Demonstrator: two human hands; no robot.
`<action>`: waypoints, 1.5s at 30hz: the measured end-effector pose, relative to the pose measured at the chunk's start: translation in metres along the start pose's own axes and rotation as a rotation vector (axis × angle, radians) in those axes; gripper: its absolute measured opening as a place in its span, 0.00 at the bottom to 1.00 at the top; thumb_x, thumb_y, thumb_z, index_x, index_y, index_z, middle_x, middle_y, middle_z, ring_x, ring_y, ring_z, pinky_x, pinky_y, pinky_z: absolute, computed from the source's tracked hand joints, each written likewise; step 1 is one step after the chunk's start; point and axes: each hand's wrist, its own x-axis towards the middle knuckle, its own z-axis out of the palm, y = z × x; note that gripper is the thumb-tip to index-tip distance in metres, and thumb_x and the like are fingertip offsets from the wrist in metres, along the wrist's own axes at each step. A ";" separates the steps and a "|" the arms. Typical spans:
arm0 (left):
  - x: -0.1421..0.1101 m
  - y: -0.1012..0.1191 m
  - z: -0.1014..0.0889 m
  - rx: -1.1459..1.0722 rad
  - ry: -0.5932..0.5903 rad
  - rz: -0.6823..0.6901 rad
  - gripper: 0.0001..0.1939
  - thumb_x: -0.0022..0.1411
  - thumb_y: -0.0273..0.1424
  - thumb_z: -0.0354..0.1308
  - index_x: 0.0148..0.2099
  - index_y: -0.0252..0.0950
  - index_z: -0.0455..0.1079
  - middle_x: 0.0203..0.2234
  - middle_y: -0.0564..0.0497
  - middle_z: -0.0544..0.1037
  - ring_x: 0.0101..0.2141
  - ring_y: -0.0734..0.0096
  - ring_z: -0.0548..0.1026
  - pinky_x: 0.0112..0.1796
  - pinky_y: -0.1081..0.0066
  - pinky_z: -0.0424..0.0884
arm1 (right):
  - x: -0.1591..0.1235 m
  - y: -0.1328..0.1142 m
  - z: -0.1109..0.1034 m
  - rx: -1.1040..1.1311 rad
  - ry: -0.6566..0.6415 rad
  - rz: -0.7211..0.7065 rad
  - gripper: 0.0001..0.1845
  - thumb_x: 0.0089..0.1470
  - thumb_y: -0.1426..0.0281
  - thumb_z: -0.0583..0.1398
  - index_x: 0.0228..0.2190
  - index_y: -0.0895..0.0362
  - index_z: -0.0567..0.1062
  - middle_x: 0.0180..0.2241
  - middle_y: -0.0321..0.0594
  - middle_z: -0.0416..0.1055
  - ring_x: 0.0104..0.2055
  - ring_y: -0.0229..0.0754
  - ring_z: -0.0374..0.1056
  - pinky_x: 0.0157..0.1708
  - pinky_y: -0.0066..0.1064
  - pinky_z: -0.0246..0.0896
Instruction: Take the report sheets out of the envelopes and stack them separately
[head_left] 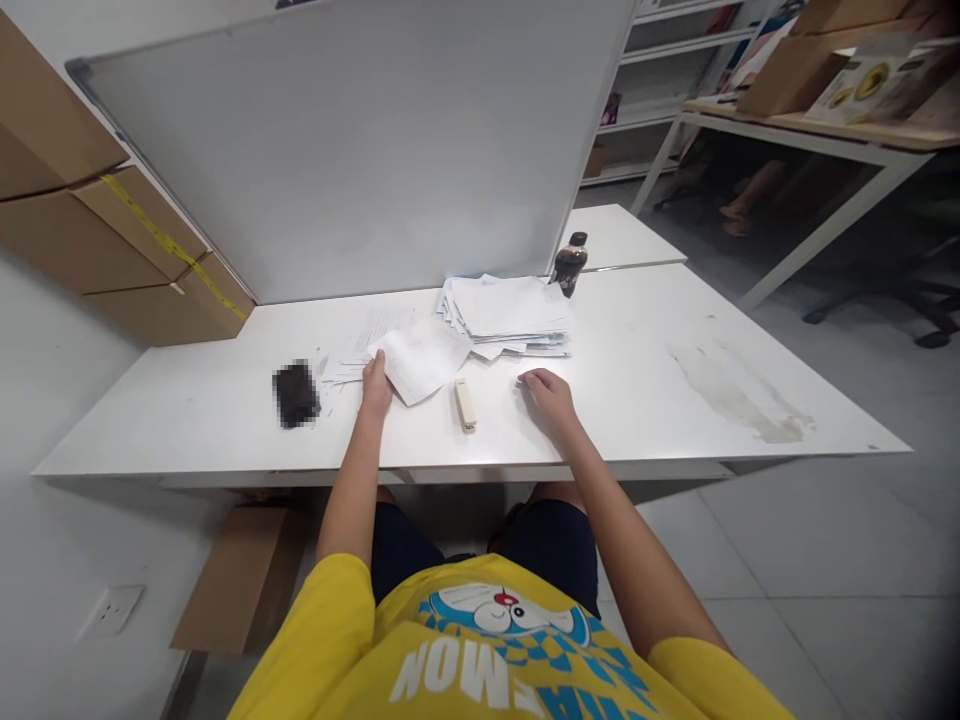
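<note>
My left hand rests on the white table and pinches the near corner of a folded paper sheet. My right hand lies flat on the table with fingers loosely spread, holding nothing. A cream stapler lies between the two hands, touched by neither. Behind it sits a stack of several white papers. More loose sheets lie under and left of the held sheet.
A dark blurred object lies left of my left hand. A dark bottle stands behind the stack by a whiteboard. Cardboard boxes are at the left, another on the floor. Stains mark the table's right.
</note>
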 end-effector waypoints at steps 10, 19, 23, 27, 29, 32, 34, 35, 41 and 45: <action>-0.005 -0.003 -0.003 0.121 -0.155 0.044 0.16 0.55 0.36 0.67 0.44 0.34 0.73 0.39 0.44 0.82 0.47 0.60 0.79 0.52 0.61 0.72 | 0.002 0.006 0.001 0.003 -0.002 -0.022 0.14 0.52 0.61 0.53 0.27 0.54 0.76 0.34 0.41 0.76 0.42 0.47 0.69 0.45 0.37 0.61; -0.003 0.000 -0.006 0.124 -0.060 0.108 0.11 0.55 0.30 0.60 0.42 0.36 0.71 0.39 0.47 0.81 0.47 0.62 0.78 0.53 0.62 0.71 | 0.001 0.004 0.000 0.005 -0.013 -0.014 0.14 0.52 0.61 0.53 0.28 0.54 0.76 0.35 0.42 0.77 0.42 0.47 0.69 0.45 0.37 0.61; -0.011 0.012 -0.015 0.426 -0.023 0.398 0.08 0.59 0.32 0.53 0.39 0.38 0.71 0.33 0.49 0.80 0.43 0.64 0.78 0.48 0.64 0.73 | 0.003 0.005 0.003 0.012 -0.005 -0.002 0.14 0.52 0.61 0.54 0.28 0.54 0.76 0.35 0.41 0.77 0.42 0.48 0.69 0.45 0.37 0.61; -0.026 0.020 -0.017 0.578 -0.121 0.525 0.05 0.55 0.33 0.59 0.28 0.39 0.70 0.25 0.49 0.75 0.37 0.62 0.76 0.45 0.65 0.72 | 0.007 0.002 0.007 0.036 0.017 -0.018 0.13 0.51 0.61 0.54 0.26 0.54 0.75 0.33 0.42 0.76 0.40 0.48 0.69 0.45 0.38 0.61; -0.031 0.019 -0.014 0.614 -0.189 0.553 0.06 0.50 0.33 0.63 0.26 0.39 0.70 0.25 0.48 0.74 0.35 0.62 0.75 0.43 0.66 0.71 | 0.009 -0.001 0.007 0.038 0.025 -0.032 0.13 0.51 0.62 0.53 0.26 0.54 0.75 0.33 0.41 0.76 0.40 0.47 0.69 0.45 0.37 0.61; -0.031 0.012 -0.008 0.718 -0.301 0.670 0.08 0.46 0.34 0.67 0.28 0.39 0.72 0.27 0.47 0.76 0.32 0.63 0.74 0.39 0.66 0.71 | 0.010 -0.002 0.006 0.017 0.027 -0.037 0.13 0.52 0.62 0.52 0.27 0.54 0.74 0.33 0.40 0.76 0.41 0.46 0.69 0.45 0.37 0.61; -0.029 0.006 -0.007 0.781 -0.309 0.755 0.09 0.48 0.36 0.67 0.28 0.39 0.71 0.25 0.48 0.75 0.29 0.65 0.73 0.36 0.67 0.70 | 0.010 -0.002 0.005 0.011 0.022 -0.032 0.13 0.52 0.62 0.52 0.27 0.53 0.74 0.34 0.40 0.76 0.41 0.46 0.69 0.46 0.37 0.61; -0.028 0.004 -0.008 0.792 -0.274 0.780 0.09 0.50 0.38 0.66 0.28 0.39 0.71 0.23 0.49 0.74 0.28 0.65 0.73 0.35 0.68 0.70 | 0.010 -0.002 0.004 0.012 0.017 -0.030 0.13 0.52 0.62 0.52 0.27 0.53 0.74 0.34 0.40 0.76 0.41 0.47 0.69 0.46 0.37 0.61; -0.035 0.015 0.003 0.768 -0.047 0.821 0.12 0.60 0.39 0.59 0.31 0.36 0.71 0.18 0.53 0.68 0.25 0.66 0.72 0.34 0.69 0.68 | 0.007 -0.005 0.000 0.065 -0.004 0.000 0.14 0.54 0.59 0.53 0.28 0.54 0.74 0.36 0.42 0.76 0.43 0.48 0.70 0.47 0.39 0.62; -0.060 0.036 0.030 0.762 -0.206 0.806 0.16 0.62 0.44 0.59 0.32 0.35 0.72 0.17 0.55 0.66 0.24 0.69 0.71 0.32 0.71 0.68 | -0.008 -0.012 -0.003 0.217 -0.055 -0.092 0.23 0.56 0.50 0.54 0.44 0.52 0.74 0.52 0.45 0.72 0.57 0.50 0.65 0.55 0.42 0.59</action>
